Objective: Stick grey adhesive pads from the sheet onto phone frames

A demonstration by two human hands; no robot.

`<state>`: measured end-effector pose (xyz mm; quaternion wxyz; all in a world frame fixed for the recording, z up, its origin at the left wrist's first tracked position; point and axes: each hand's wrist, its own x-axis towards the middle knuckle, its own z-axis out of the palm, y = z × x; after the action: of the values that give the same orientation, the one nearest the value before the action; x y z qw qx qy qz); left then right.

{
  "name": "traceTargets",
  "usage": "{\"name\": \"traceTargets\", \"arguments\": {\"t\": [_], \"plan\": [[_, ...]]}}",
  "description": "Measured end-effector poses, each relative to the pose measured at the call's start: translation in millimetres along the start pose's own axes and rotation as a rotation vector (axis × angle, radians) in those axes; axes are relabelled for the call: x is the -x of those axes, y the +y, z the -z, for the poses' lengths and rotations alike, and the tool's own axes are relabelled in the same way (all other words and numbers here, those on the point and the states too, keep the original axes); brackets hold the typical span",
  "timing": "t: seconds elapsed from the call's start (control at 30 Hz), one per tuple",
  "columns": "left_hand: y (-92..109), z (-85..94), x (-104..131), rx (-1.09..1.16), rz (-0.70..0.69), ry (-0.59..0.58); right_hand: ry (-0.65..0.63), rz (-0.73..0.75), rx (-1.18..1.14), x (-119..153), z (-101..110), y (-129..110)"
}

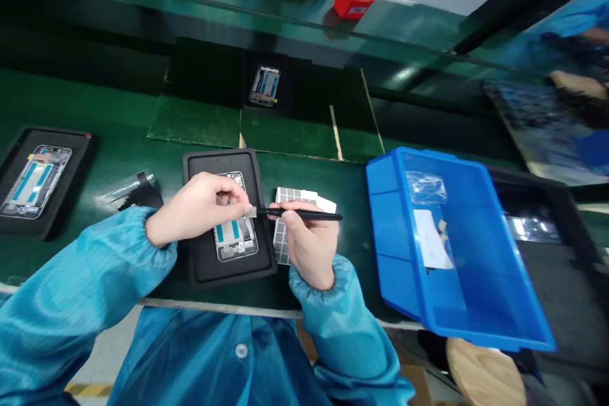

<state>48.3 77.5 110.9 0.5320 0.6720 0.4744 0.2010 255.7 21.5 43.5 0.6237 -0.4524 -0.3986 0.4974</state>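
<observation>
Hands (311,241) close together, black tool (323,216) crosswise (tip leftward), phone frame (236,238) near-to-far.

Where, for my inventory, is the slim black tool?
Near the head view's centre, the black tool is in the right hand, tip toward the left hand.

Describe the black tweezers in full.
The black tweezers are slim and smooth-looking; metal or plastic, I cannot tell. The right hand grips them between thumb and fingers, nearly level, back end jutting right, tips pointing left above the right side of the black tray. The tips reach a small pale piece held by the left hand; whether they pinch it is too small to tell.
</observation>
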Motion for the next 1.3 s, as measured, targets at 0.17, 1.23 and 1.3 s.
{"name": "traceTargets", "arguments": {"t": [0.17,1.23,1.3], "plan": [[-4,1.5,1,0.019,-0.008,0.011,0.009,0.005,0.047,0,-6,2],[-68,-45.0,67,-0.447,0.009,0.616,0.031,-0.2,0.546,-20,-61,-7],[-61,-46.9,63,-0.5,-0.021,0.593,0.04,-0.175,0.575,-18,-61,-4]]}}
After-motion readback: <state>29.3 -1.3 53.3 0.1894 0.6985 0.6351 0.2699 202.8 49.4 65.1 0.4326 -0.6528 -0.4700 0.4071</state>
